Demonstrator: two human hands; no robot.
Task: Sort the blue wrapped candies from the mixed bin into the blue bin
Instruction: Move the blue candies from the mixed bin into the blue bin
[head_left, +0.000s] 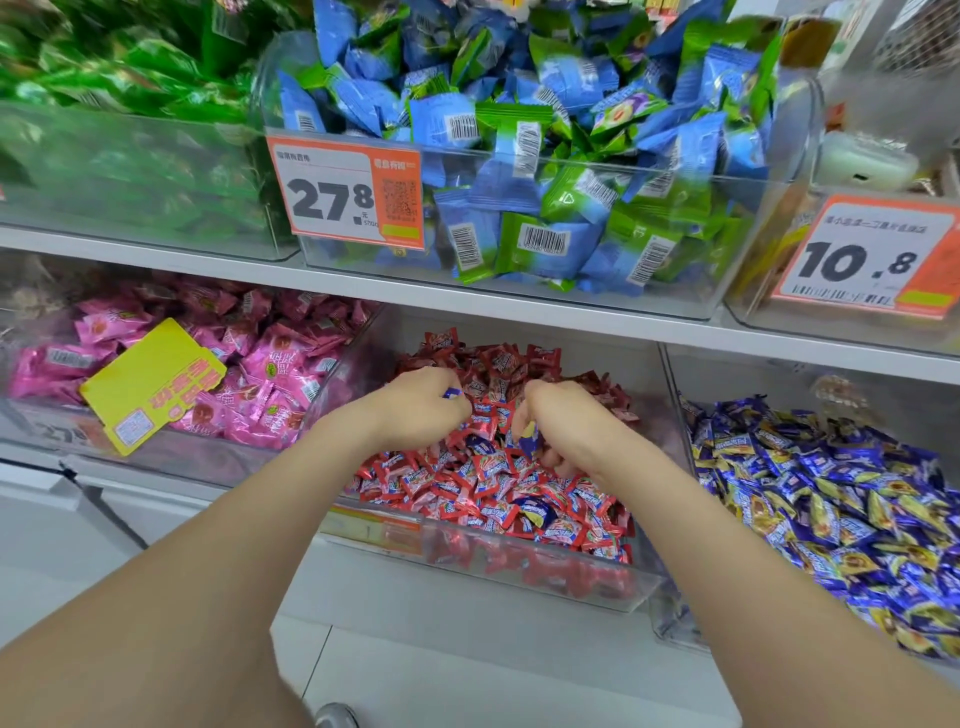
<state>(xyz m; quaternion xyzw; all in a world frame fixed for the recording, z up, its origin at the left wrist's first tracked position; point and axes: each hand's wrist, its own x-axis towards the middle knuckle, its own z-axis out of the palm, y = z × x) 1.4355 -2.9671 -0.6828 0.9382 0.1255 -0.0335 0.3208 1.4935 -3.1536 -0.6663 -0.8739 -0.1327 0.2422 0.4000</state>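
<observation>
The mixed bin (545, 582) is a clear box on the lower shelf, full of red wrapped candies with a few blue ones among them. My left hand (421, 408) is over its left side, fingers curled round a blue candy (453, 393). My right hand (563, 423) is beside it, pinching another blue candy (531, 439). Two blue candies lie loose in the red pile, one (480, 445) between my hands and one (535, 512) near the front wall. The blue bin (675, 623) stands right of the mixed bin, heaped with blue and yellow wrapped candies.
A bin of pink candies (249, 447) with a yellow tag (153, 384) sits to the left. The upper shelf (519, 306) holds a green candy bin (156, 208) and a blue-green candy bin (769, 218) with an orange price tag (348, 192).
</observation>
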